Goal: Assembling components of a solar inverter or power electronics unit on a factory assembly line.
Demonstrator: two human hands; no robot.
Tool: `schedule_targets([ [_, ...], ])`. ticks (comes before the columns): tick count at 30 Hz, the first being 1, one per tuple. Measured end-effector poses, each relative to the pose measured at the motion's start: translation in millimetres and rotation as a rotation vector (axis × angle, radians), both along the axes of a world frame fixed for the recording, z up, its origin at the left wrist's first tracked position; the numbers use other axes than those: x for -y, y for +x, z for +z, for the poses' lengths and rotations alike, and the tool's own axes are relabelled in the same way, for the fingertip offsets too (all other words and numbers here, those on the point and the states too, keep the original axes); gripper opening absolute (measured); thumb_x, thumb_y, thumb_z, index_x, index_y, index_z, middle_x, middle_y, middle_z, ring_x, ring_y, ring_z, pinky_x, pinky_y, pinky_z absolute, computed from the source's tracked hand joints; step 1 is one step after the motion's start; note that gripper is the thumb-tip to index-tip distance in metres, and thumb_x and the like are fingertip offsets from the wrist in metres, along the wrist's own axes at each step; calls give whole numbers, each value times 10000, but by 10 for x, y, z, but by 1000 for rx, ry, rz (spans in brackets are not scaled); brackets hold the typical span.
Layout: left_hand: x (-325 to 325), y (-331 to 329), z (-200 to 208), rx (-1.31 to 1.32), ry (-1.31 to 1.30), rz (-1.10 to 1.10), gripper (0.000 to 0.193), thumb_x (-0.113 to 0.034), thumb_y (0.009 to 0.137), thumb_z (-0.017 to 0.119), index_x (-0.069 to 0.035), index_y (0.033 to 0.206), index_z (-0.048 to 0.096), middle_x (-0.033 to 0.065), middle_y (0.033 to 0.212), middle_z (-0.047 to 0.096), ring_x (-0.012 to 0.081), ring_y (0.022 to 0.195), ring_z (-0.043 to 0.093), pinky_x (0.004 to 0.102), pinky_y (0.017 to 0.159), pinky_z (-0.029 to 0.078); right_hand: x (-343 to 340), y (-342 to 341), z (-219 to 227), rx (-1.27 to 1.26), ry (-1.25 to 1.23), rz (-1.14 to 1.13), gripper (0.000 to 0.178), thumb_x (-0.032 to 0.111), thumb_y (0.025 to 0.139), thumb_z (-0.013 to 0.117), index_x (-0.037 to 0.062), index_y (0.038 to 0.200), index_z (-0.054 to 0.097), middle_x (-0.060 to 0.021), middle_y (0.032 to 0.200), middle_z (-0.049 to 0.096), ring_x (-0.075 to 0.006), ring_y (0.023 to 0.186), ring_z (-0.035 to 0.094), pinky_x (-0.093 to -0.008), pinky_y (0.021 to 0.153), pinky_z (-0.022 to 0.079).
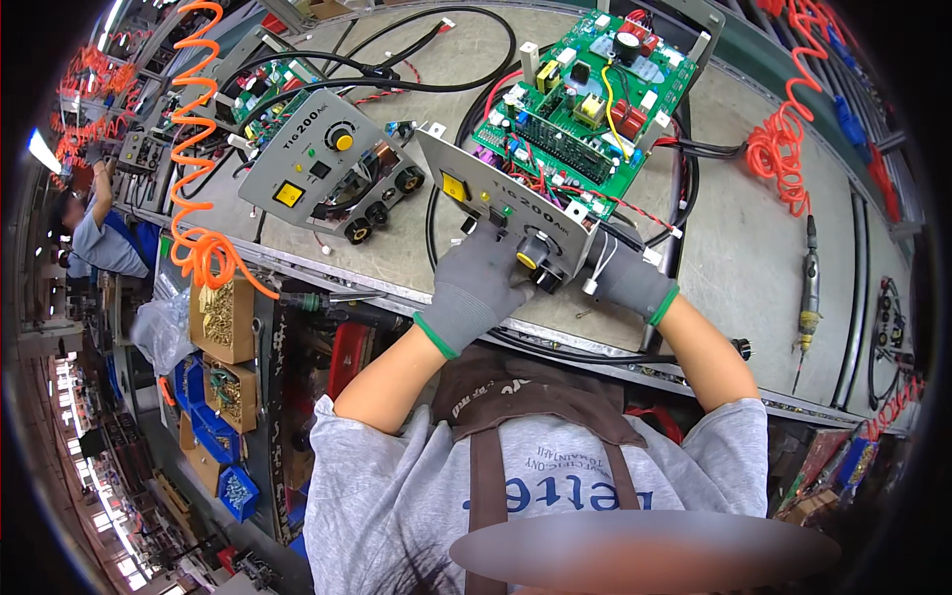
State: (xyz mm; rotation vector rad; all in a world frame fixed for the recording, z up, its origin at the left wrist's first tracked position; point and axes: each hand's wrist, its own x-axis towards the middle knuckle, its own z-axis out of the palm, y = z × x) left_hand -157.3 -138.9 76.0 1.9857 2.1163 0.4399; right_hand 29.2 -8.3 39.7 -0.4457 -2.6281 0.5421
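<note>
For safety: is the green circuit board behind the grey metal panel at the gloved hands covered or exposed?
Exposed: the green circuit board shows components, with no cover.

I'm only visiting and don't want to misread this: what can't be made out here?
All in the head view:
- Right hand: fingertips hidden behind the upright grey panel.
- Panel face under the left hand: covered by the glove.
- Left circuit board: partly hidden by its own unit's front panel.
- Metal pieces in the lowest blue bin: too small to identify.
</note>
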Motion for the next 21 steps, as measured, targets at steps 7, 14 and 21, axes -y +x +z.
schedule_targets([
  [7,-58,-40,44,75,-48,-19,619,-309,630,789,-174,1199,588,187,1200,517,349,922,641,447,753,548,-129,36,-187,127,233,101,244,148,814,621,99,1051,645,-113,843,636,-297,771,630,-414,677,499],
  [14,-24,-64,-1,114,-15,-21,627,-294,618,794,-167,1197,589,181,1177,528,341,892,645,446,740,546,-56,-21,-95,144,117,1,151,140,873,559,60,978,632,-107,813,649,-282,729,639,-393,650,503],
  [21,-10,-91,-2,101,12,-34,625,-306,632,787,-150,1204,589,189,1164,542,339,877,647,435,733,545,1,-54,-260,38,39,-52,182,191,903,556,48,987,630,-127,841,646,-310,750,632,-410,666,495],
])
